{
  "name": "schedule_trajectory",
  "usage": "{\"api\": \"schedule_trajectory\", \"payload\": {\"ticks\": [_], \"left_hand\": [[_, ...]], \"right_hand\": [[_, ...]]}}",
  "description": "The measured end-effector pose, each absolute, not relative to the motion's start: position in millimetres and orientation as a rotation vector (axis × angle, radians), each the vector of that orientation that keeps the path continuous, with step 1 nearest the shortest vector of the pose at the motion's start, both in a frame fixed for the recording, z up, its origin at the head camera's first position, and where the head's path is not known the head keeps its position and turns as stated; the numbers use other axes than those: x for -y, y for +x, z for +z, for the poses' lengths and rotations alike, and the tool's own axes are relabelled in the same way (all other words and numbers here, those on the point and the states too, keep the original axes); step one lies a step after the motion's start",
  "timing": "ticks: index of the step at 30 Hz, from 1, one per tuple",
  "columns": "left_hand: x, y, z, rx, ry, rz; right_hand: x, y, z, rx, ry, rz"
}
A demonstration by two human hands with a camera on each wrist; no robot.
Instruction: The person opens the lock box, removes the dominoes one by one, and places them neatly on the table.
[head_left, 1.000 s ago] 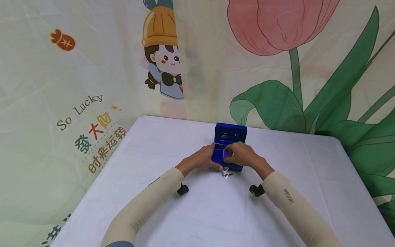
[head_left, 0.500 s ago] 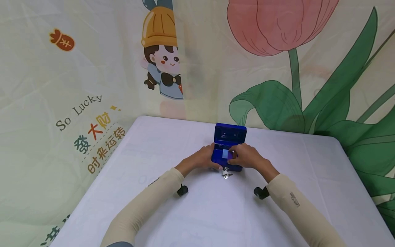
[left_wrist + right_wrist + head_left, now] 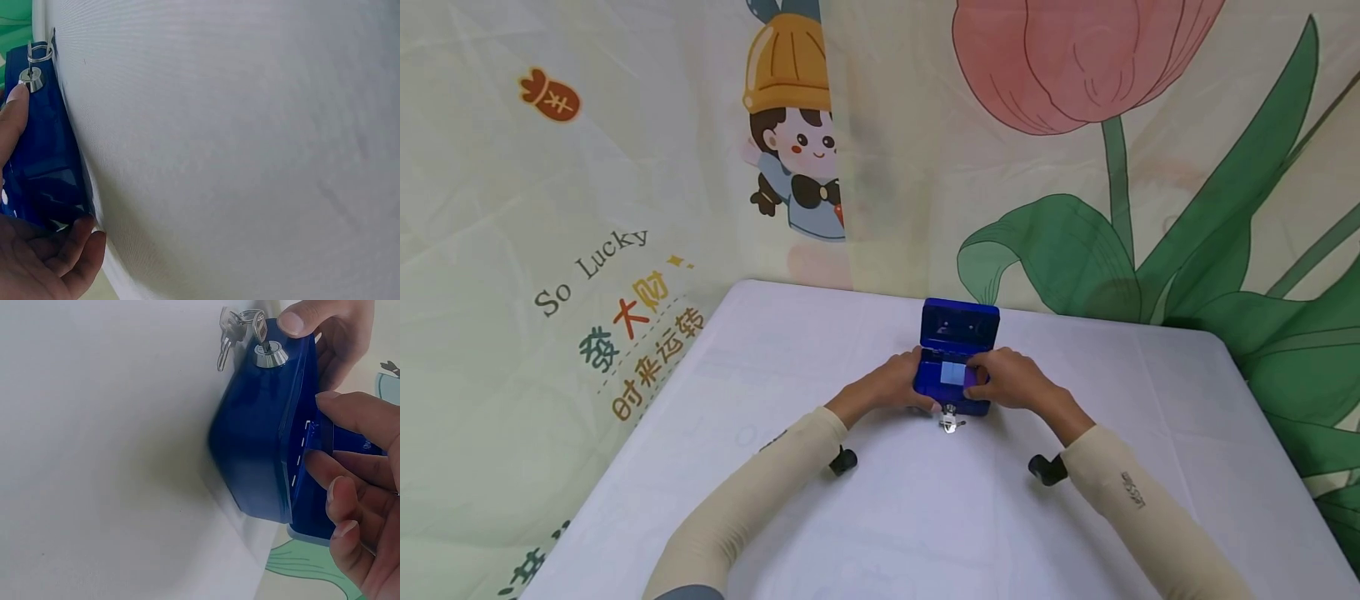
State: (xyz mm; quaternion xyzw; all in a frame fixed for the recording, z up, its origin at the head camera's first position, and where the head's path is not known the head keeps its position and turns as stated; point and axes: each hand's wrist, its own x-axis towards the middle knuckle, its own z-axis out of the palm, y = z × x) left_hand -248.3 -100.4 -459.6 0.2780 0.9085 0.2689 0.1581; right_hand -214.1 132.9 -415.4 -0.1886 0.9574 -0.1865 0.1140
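Note:
A blue metal cash box (image 3: 934, 386) stands on the table with its lid (image 3: 961, 324) raised. My left hand (image 3: 895, 382) grips its left side, thumb at the front beside the lock (image 3: 31, 79). Keys (image 3: 230, 334) on a ring hang from that lock. Inside the box are light blue squares (image 3: 953, 373), side by side. Thumb and forefinger of my right hand (image 3: 1011, 379) pinch a small flat purple-blue piece (image 3: 970, 377) in the box's right part. In the right wrist view only a dark blue edge of it shows between the fingertips.
White cloth covers the table (image 3: 880, 517), whose back edge runs just behind the box. A printed curtain (image 3: 895, 167) hangs behind and at the left. Black wrist cameras (image 3: 844, 462) sit under both forearms.
My right hand has shifted right inside the box with the purple-blue piece, and more light blue has come into view beside it. The left hand and box have stayed put.

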Motion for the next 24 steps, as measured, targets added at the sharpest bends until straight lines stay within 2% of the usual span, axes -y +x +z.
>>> {"api": "schedule_trajectory", "payload": {"ticks": [24], "left_hand": [[99.5,-248.3,-458.7,-2.594,0.802,0.777]], "right_hand": [[-143.4,-207.8,-410.9,-2.782,-0.467,-0.554]]}}
